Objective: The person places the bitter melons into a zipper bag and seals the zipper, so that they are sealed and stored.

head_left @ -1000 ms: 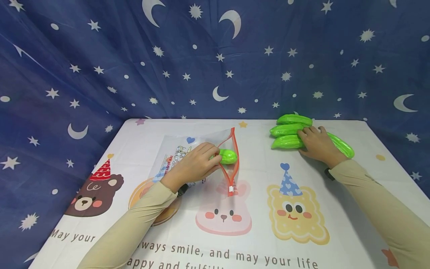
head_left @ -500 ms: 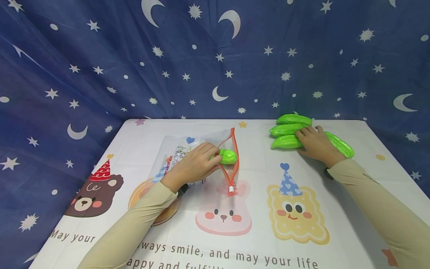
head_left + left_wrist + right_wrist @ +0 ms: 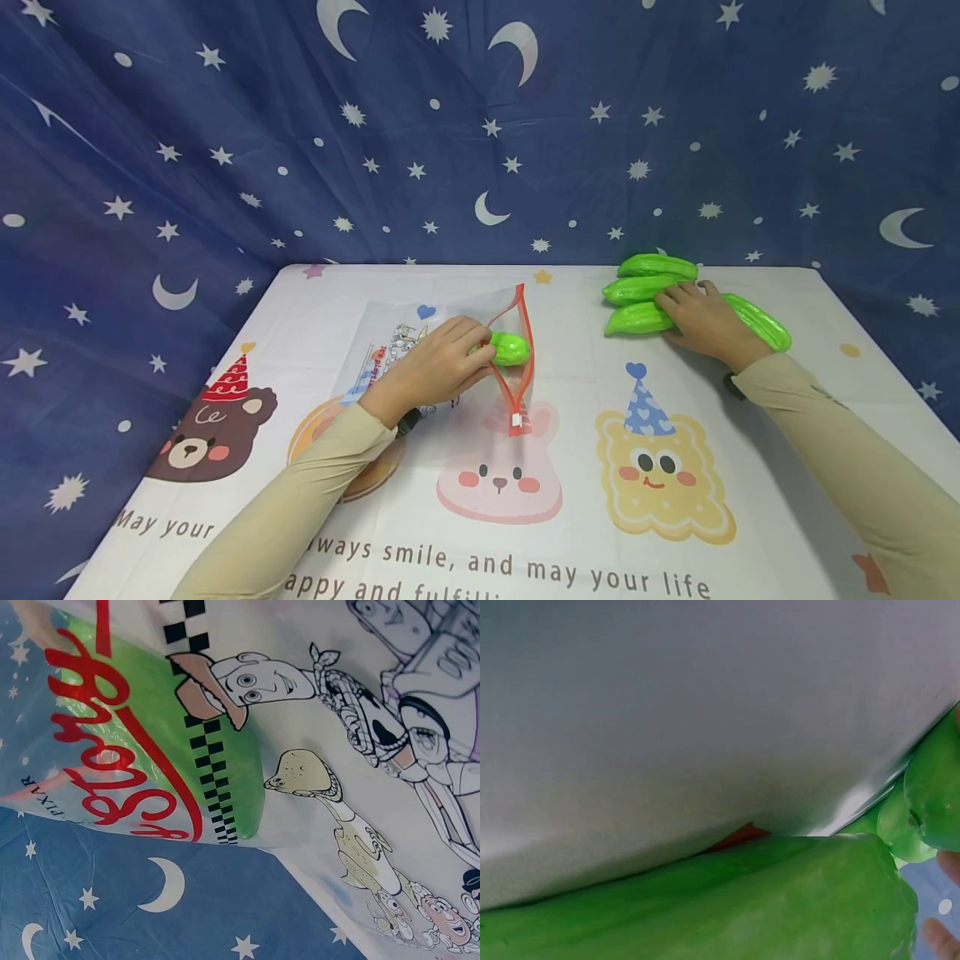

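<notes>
A clear zip bag [image 3: 527, 329] with a red zip edge lies on the table, its mouth gaping to the right. Inside it, a green ribbed gourd [image 3: 512, 350] has its end near the opening. My left hand [image 3: 435, 365] pinches the bag's upper film near the mouth, over that gourd. In the left wrist view the gourd [image 3: 244, 776] shows through the printed film. My right hand [image 3: 708, 323] grips the right end of the nearest stacked gourd [image 3: 636, 319]; fingertips [image 3: 941, 941] show beside its end [image 3: 937, 776] in the right wrist view.
Two more gourds lie behind the gripped one, a middle gourd [image 3: 636, 291] and a far gourd [image 3: 658, 266]. Another gourd [image 3: 763, 325] lies slantwise right of my right hand. A starry blue curtain [image 3: 420, 125] hangs behind the printed white tablecloth [image 3: 577, 467].
My right hand has shifted slightly left, its fingers further over the nearest stacked gourd. My left hand, the bag and the gourd inside look unmoved.
</notes>
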Motion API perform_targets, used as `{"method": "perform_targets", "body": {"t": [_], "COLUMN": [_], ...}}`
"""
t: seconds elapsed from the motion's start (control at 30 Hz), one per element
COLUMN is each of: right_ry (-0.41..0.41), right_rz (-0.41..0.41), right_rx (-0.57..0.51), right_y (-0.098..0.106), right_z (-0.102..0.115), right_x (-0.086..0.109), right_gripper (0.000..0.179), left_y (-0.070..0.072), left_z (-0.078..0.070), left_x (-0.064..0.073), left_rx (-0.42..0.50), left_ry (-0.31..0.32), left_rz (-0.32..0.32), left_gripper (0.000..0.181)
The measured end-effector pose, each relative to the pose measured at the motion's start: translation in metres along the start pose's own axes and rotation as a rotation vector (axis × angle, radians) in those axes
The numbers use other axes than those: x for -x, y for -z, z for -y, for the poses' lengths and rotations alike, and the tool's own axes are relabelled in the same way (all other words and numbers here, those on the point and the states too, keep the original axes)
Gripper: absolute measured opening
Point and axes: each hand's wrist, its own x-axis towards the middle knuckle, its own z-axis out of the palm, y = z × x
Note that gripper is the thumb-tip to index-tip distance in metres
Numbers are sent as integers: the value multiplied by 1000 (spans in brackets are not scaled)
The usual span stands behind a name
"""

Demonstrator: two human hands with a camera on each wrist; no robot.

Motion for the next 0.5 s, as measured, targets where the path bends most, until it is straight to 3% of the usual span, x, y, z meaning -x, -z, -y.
{"method": "perform_targets", "body": {"t": [0.3, 0.5], "right_ry": [29, 42], "right_rz": [29, -4], "right_rx": [-24, -46], "right_y": [4, 6], "right_z": [2, 1], "right_x": [-1, 1], "right_gripper": [56, 58], "left_y": [1, 2], "left_z": [0, 0], "left_x": [1, 1], "left_rx": [-1, 1], "left_ry": [1, 5], "left_rz": [15, 16], "left_gripper": [15, 15]}}
